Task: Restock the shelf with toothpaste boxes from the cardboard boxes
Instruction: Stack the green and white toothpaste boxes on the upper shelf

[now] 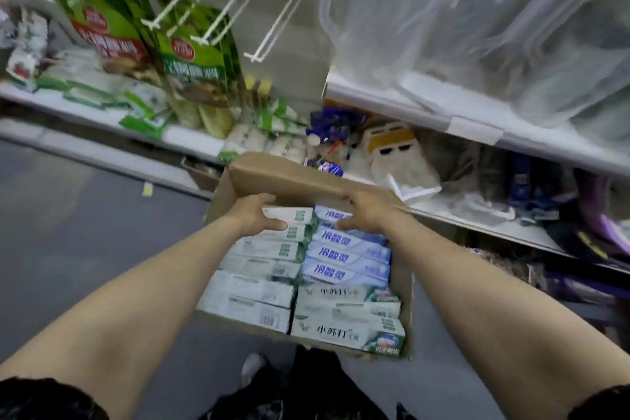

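An open cardboard box [272, 177] stands on the floor before the shelf, packed with several toothpaste boxes [347, 331] in two rows, white-green ones and blue-white ones [351, 252]. My left hand [254, 215] reaches into the far left end and grips a white-green toothpaste box [293, 215] there, thumb along its near side. My right hand [368, 211] is at the far right end, fingers curled over the box's far flap and thumb lying on a blue-white toothpaste box. The fingertips of both hands are hidden.
A low white shelf [477, 218] to the right holds mixed packets and bags. Green hanging packets [191, 58] and bare white hooks [272, 24] are above left. A clear plastic sheet [477, 27] covers the upper right shelf. Grey floor [85, 232] lies at left.
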Demonstrator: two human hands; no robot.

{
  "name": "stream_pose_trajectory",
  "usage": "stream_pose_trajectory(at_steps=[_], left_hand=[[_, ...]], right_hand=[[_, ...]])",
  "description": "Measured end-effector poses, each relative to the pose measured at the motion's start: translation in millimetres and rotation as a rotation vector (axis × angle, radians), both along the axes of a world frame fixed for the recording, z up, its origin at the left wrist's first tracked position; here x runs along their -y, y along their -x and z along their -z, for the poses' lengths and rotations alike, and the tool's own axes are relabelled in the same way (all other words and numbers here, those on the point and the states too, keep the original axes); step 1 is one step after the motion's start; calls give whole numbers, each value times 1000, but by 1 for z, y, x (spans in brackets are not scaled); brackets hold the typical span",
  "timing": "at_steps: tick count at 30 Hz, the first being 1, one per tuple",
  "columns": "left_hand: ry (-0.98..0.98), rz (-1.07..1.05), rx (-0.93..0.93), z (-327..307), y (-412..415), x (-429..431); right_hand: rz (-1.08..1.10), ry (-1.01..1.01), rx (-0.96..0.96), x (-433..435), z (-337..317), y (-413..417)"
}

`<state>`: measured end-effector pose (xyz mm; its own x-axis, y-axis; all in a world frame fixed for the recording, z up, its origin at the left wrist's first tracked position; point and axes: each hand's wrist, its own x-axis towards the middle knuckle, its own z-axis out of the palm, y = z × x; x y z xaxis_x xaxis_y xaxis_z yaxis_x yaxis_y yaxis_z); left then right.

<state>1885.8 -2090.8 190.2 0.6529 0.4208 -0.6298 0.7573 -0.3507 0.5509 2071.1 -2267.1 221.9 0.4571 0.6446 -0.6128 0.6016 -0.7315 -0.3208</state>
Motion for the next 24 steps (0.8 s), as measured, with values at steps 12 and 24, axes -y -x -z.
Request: stream_pose_trajectory(at_steps=[12, 24], left_hand=[[160, -273, -12, 157, 32, 18], [197, -379, 51, 185, 45, 15]], right_hand=[[94, -105, -227, -46, 161, 8], [162, -94, -210, -67, 184, 13]])
